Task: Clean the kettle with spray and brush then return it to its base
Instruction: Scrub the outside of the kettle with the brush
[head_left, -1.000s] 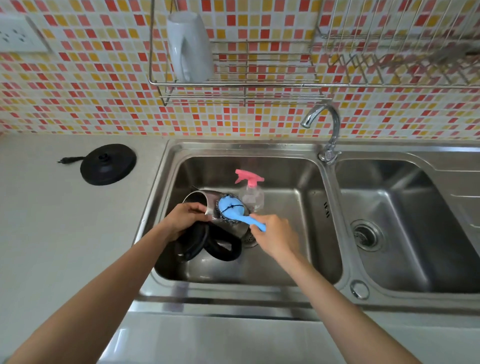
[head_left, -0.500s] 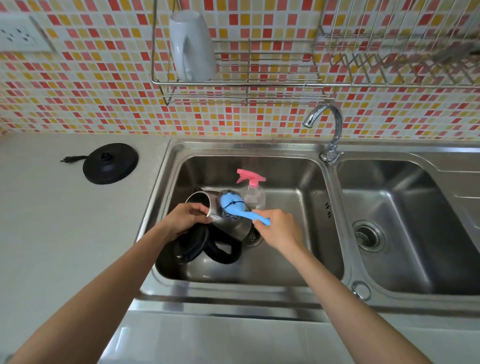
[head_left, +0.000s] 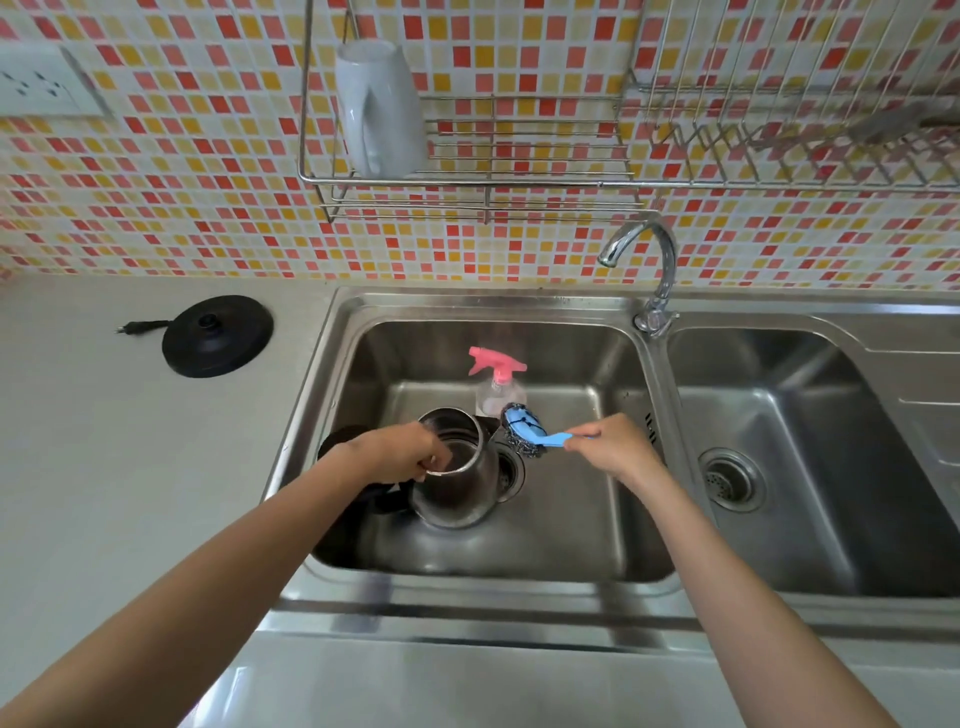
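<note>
A steel kettle with a black handle and open lid stands upright in the left sink basin. My left hand grips its rim at the near-left side. My right hand holds the blue handle of a brush with a steel-wool head, which hovers just right of the kettle's spout. A clear spray bottle with a pink trigger stands behind the kettle. The black round kettle base lies on the counter to the left, its plug loose beside it.
A chrome tap stands between the two basins. The right basin holds only its drain. A wire rack on the tiled wall carries an upturned white mug. A wall socket sits at the upper left.
The kettle has gone from lying tilted to standing upright with its mouth up. The brush has come off the kettle's side and moved right.
</note>
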